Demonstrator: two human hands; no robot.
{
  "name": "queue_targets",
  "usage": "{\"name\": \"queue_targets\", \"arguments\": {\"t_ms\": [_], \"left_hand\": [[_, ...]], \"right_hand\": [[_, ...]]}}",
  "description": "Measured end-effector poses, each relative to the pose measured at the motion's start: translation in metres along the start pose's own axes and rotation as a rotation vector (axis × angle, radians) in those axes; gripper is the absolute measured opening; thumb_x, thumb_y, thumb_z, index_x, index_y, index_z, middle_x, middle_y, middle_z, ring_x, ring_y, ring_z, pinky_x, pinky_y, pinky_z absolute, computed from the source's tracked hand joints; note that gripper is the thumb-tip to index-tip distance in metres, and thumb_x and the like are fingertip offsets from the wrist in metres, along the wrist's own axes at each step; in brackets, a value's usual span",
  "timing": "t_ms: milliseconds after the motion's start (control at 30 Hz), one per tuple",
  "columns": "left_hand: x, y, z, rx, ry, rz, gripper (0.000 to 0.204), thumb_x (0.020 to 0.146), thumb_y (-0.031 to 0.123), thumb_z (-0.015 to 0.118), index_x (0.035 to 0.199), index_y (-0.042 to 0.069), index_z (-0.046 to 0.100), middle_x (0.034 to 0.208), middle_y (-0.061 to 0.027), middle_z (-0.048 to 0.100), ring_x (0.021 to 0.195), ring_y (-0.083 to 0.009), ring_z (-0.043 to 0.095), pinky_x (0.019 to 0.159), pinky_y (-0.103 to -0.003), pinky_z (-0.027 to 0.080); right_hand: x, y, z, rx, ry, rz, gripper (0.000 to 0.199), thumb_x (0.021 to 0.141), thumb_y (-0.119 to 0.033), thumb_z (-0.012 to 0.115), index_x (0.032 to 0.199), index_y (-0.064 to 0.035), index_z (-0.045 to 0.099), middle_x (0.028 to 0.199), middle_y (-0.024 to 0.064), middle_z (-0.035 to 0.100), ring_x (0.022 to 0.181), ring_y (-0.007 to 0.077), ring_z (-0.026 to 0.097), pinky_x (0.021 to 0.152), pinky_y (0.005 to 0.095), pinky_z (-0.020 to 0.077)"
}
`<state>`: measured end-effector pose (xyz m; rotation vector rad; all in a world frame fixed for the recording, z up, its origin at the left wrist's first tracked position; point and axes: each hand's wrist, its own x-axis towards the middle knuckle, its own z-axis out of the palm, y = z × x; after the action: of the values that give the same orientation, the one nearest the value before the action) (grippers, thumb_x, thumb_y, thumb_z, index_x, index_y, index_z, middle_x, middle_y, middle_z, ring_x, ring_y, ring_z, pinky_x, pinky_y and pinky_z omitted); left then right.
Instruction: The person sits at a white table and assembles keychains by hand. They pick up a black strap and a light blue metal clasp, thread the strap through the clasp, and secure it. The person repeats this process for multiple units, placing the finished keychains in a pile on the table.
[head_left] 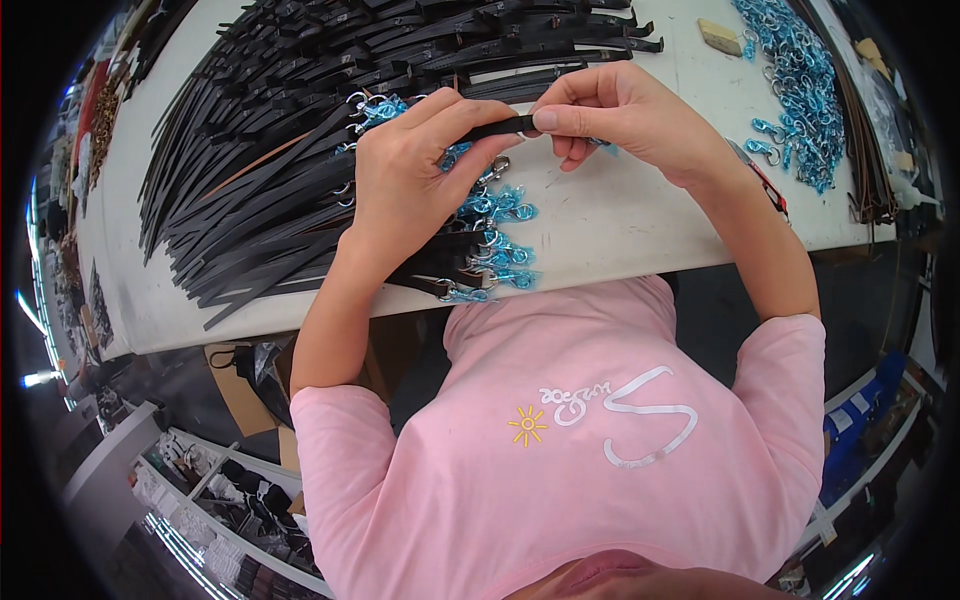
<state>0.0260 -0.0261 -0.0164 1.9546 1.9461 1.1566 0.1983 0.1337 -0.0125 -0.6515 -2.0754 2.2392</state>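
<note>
A narrow black strap (500, 127) stretches between my two hands above the table. My left hand (410, 165) pinches it between thumb and fingers. On the strap's right end, the thumb and forefinger of my right hand (625, 115) are closed. A bit of blue wrapping shows below the right fingers; what it belongs to is mostly hidden. Under and beside my left hand lie straps with metal clasps in blue plastic wrap (500, 205) at their ends. Behind my hands, a big pile of black straps (330, 60) covers the table's far left.
The white table (640, 235) ends just in front of my body. A heap of blue-wrapped clasps (805, 100) lies at the right, with a tan block (719, 38) beside it. A red-and-black tool (768, 185) is partly behind my right forearm. Brown straps (870, 170) hang over the right edge.
</note>
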Motion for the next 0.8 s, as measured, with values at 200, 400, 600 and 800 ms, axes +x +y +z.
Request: {"name": "queue_targets", "arguments": {"t_ms": [200,400,600,800], "left_hand": [[0.000,0.000,-0.001,-0.003,-0.004,-0.004,0.020,0.081,0.006,0.078,0.100,0.005,0.074,0.079,-0.0008,0.065,0.059,-0.0081,0.048,0.049,-0.023,0.033],[0.003,0.004,-0.006,0.013,-0.046,-0.102,0.022,0.079,0.015,0.081,0.099,0.008,0.074,0.076,-0.0022,0.065,0.059,-0.0139,0.057,0.052,-0.025,0.043],[0.020,0.008,-0.025,-0.415,-0.298,-0.357,0.021,0.091,0.013,0.070,0.107,-0.001,0.070,0.086,-0.0028,0.070,0.065,-0.0056,0.056,0.059,-0.020,0.045],[0.030,-0.001,-0.026,-0.653,-0.484,-0.505,0.024,0.098,0.018,0.061,0.112,0.000,0.068,0.085,-0.0016,0.070,0.066,-0.0034,0.058,0.057,-0.018,0.044]], "right_hand": [[0.001,0.000,0.001,-0.017,0.012,0.005,0.029,0.091,-0.028,0.072,0.096,-0.0004,0.074,0.078,0.0043,0.069,0.073,0.0110,0.067,0.071,0.0236,0.0560],[0.003,0.000,-0.001,0.011,-0.004,-0.021,0.028,0.092,-0.026,0.072,0.101,0.0003,0.072,0.083,0.0059,0.070,0.076,0.0120,0.069,0.073,0.0238,0.0565],[0.000,-0.001,0.000,0.060,0.003,-0.120,0.025,0.096,-0.019,0.067,0.110,0.0011,0.064,0.088,0.0073,0.071,0.080,0.0125,0.070,0.077,0.0253,0.0566],[0.001,0.003,-0.002,0.106,0.007,-0.106,0.024,0.095,-0.018,0.068,0.109,0.0015,0.065,0.090,0.0087,0.071,0.079,0.0142,0.071,0.076,0.0247,0.0570]]}}
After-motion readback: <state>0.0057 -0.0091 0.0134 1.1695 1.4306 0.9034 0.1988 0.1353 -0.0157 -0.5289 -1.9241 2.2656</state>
